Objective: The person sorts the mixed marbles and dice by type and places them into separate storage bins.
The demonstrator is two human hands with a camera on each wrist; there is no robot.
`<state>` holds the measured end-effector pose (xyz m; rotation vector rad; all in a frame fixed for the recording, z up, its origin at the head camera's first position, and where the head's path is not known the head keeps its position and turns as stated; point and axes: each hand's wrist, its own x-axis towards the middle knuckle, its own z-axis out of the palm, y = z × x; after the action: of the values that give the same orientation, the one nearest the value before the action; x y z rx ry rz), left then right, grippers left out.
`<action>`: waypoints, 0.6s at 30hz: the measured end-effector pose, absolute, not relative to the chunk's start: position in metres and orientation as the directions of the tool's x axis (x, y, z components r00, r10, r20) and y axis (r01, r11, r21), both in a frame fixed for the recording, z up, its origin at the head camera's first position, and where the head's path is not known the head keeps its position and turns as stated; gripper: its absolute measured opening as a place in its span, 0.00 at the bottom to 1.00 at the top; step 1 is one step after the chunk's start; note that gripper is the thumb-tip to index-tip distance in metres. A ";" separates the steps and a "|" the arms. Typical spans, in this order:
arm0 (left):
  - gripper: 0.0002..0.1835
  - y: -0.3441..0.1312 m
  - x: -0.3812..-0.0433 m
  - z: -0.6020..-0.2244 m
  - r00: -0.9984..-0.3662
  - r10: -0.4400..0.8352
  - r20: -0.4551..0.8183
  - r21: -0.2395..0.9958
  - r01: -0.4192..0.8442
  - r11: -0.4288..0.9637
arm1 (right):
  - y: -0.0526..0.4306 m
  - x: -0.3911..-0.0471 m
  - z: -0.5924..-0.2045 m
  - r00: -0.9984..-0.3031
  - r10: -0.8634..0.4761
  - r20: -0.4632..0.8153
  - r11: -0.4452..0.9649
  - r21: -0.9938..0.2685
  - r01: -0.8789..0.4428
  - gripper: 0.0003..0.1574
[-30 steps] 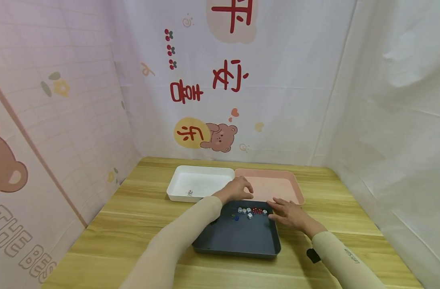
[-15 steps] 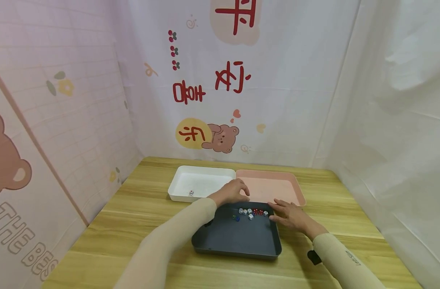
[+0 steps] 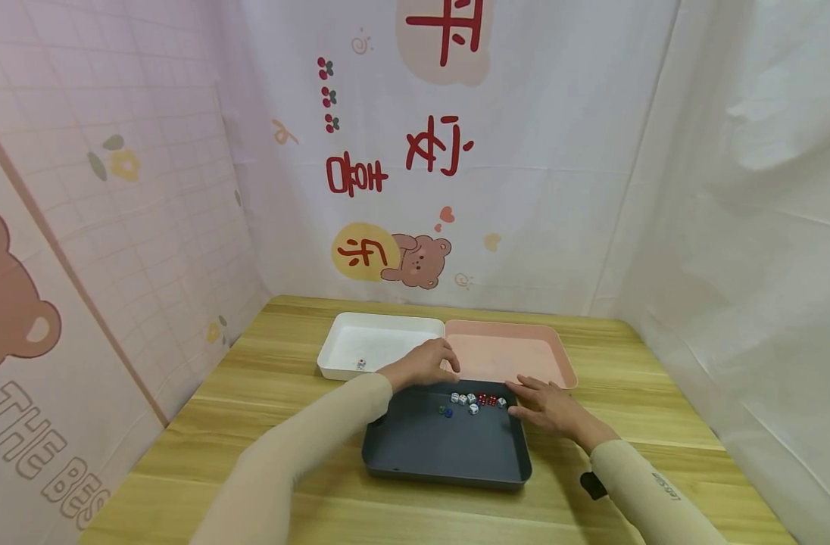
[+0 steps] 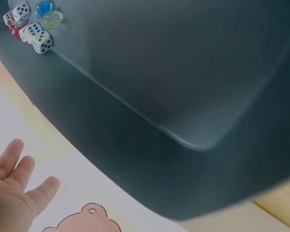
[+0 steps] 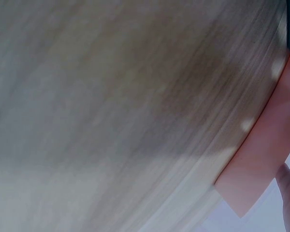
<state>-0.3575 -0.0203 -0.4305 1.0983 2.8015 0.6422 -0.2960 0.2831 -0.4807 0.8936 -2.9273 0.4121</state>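
My left hand hovers over the back rim of the dark grey tray, by the corner where the white tray and the pink tray meet. Its fingers are spread in the left wrist view, with nothing between them. Fingertips of my right hand lie at the dark tray's back right corner, beside the dice. White dice and red dice cluster along the tray's back wall. A clear blue piece and a clear greenish piece sit close by.
A couple of small whitish dice lie in the white tray's front part. All three trays stand on a wood-grain table. Printed cloth hangs behind the table and along both sides.
My left hand has drawn leftward, from the pink tray's front edge toward the white tray. The right hand stays in place, and the dice look unmoved.
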 end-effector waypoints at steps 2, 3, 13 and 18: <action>0.10 -0.022 -0.357 -0.431 -0.741 0.666 0.088 0.395 0.640 0.659 | 0.284 -0.296 -0.481 -0.831 -0.541 0.130 0.796 -0.240 -0.556 0.38; 0.09 -0.023 -0.356 -0.431 -0.737 0.670 0.088 0.389 0.644 0.658 | 0.284 -0.296 -0.481 -0.832 -0.540 0.130 0.796 -0.241 -0.555 0.38; 0.08 -0.032 -0.350 -0.437 -0.703 0.707 0.073 0.357 0.681 0.640 | 0.283 -0.294 -0.480 -0.837 -0.533 0.125 0.799 -0.252 -0.546 0.38; 0.09 -0.035 -0.347 -0.441 -0.702 0.710 0.054 0.307 0.689 0.657 | 0.281 -0.293 -0.479 -0.836 -0.533 0.132 0.797 -0.254 -0.548 0.37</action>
<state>-0.3466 -0.0349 -0.4411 1.1818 2.7948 0.4735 -0.2935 0.2814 -0.4787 0.8812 -2.9263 0.4388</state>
